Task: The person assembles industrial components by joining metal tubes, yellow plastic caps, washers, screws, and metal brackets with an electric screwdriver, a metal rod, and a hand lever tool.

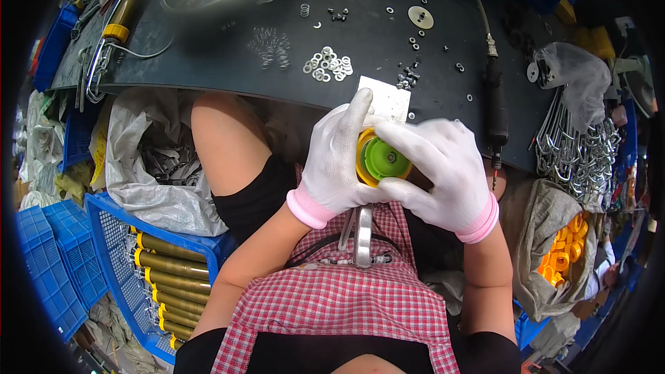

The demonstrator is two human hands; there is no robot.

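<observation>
A big dark bench [222, 59] goes across the top of the view. Low on the left, blue crates [52, 263] sit next to a bigger blue basket [105, 242]. A white sack [123, 159] stands open near the bench's edge. On the right is an open grey sack [554, 201]. Bright light makes the white sack shine.

Btm L: blue rect. plastic crate [113, 253] w/ long brass-coloured, yellow-capped tubes [176, 264] inside; blue lattice plastic baskets [48, 263] beside it. R side: open grey woven sack [554, 197] of orange plastic pcs [568, 246]; shiny bent metal hooks [575, 149] just beyond.
</observation>
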